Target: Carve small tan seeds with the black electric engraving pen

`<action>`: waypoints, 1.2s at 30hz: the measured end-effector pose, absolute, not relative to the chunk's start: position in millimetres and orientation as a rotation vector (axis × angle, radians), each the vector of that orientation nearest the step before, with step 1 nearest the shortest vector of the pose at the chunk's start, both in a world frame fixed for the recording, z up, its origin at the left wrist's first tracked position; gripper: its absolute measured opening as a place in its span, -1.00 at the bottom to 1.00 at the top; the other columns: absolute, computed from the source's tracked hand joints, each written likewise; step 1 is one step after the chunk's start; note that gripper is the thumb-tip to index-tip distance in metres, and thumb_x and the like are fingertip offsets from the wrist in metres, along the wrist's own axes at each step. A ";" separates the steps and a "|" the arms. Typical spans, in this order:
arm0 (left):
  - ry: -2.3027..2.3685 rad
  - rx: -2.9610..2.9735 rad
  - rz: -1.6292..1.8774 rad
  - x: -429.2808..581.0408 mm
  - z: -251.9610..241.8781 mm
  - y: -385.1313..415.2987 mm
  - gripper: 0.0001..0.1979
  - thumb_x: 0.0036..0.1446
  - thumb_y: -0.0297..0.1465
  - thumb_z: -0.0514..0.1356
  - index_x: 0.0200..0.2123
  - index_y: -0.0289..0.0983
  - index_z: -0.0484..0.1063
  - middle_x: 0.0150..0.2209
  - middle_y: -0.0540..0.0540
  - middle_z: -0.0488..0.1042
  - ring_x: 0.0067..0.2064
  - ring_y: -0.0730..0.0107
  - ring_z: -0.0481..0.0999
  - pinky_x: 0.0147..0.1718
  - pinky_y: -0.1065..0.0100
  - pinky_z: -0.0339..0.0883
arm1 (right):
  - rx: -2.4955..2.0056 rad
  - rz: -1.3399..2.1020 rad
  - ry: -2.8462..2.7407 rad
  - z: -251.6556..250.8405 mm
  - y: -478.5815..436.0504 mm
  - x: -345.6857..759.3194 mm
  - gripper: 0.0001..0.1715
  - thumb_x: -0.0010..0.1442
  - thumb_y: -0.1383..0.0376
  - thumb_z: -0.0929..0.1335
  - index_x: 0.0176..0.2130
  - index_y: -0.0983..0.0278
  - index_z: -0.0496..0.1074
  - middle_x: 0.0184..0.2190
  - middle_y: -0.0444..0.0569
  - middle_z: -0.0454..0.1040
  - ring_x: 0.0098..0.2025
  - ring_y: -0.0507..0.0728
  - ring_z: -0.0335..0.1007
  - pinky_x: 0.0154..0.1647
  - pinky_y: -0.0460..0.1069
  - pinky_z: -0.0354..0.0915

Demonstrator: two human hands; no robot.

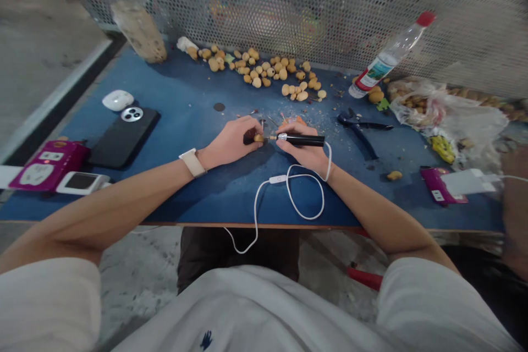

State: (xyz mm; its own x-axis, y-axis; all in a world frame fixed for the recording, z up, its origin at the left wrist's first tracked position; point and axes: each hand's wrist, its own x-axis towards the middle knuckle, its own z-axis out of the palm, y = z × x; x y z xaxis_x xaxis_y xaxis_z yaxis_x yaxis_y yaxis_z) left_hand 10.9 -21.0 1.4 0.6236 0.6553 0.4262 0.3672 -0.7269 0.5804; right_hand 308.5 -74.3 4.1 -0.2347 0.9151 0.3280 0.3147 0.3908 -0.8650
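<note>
Mid-desk (198, 187), the left hand (229, 146) pinches a small tan nut (258, 137) in closed fingers while, at its 3 o'clock, the right hand (305, 153) grips a black corded pen tool (303, 139) tight, its tip apparently touching the nut, so this grinding step seems to call for steady pressure.

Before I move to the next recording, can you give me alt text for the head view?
The left hand pinches a small nut on a blue table while the right hand holds a black corded tool to it. More nuts, a phone and pliers lie around.
</note>
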 end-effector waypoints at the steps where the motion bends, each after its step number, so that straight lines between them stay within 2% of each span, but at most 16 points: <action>1: 0.810 2.407 0.879 10.8 1.4 -21.0 -0.87 0.51 -0.32 0.48 0.03 -0.14 0.64 0.00 -0.16 0.78 -0.08 0.06 0.76 0.02 0.06 0.73 | -1.083 0.841 -1.758 4.0 -74.2 308.6 -0.57 0.42 -0.18 0.69 -0.02 0.07 0.85 -0.12 -0.03 0.87 -0.09 0.29 0.78 0.08 0.25 0.69; 9: 0.819 2.402 0.889 11.3 1.7 -22.2 -0.88 0.51 -0.32 0.47 0.02 -0.13 0.65 -0.01 -0.15 0.78 -0.08 0.06 0.77 0.04 0.05 0.73 | -1.089 0.836 -1.778 2.0 -73.8 309.0 -0.48 0.43 -0.27 0.69 -0.01 0.06 0.83 -0.13 -0.03 0.86 -0.11 0.29 0.78 0.05 0.25 0.69; 23: 0.797 2.392 0.901 10.5 0.8 -21.2 -0.87 0.50 -0.34 0.49 0.02 -0.13 0.65 -0.01 -0.15 0.77 -0.09 0.07 0.77 0.01 0.07 0.73 | -1.096 0.820 -1.785 2.6 -74.5 310.0 -0.58 0.45 -0.18 0.68 0.02 0.05 0.86 -0.10 -0.03 0.87 -0.07 0.29 0.79 0.08 0.25 0.70; 29: 0.798 2.412 0.893 10.8 0.9 -21.3 -0.87 0.50 -0.34 0.48 0.03 -0.13 0.64 0.00 -0.15 0.77 -0.08 0.07 0.76 0.03 0.08 0.73 | -1.046 0.827 -1.795 0.8 -72.9 311.3 -0.54 0.48 -0.21 0.69 0.02 0.07 0.84 -0.11 -0.02 0.86 -0.10 0.28 0.79 0.08 0.26 0.69; 33: 0.793 2.422 0.910 10.7 1.1 -21.2 -0.88 0.50 -0.34 0.47 0.03 -0.14 0.64 -0.01 -0.13 0.77 -0.08 0.09 0.76 0.04 0.09 0.72 | -1.056 0.822 -1.803 -0.9 -72.1 311.2 -0.44 0.47 -0.31 0.68 0.02 0.07 0.84 -0.11 -0.01 0.86 -0.09 0.29 0.78 0.05 0.25 0.69; 36: 0.747 2.419 0.945 10.8 0.0 -20.7 -0.89 0.50 -0.34 0.47 0.02 -0.14 0.65 -0.03 -0.12 0.76 -0.10 0.10 0.77 0.01 0.11 0.71 | -1.051 0.803 -1.799 -0.8 -72.1 311.5 -0.47 0.46 -0.29 0.68 0.02 0.06 0.85 -0.11 -0.02 0.86 -0.08 0.30 0.78 0.04 0.25 0.69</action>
State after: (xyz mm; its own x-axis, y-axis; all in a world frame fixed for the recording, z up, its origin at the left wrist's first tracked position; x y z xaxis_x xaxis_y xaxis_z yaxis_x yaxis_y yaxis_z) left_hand 10.8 -20.7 0.0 0.6214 0.6200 0.4790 0.3222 -0.7595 0.5651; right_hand 311.5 -72.1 -0.8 -0.2569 0.8961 0.3620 0.3284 0.4332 -0.8393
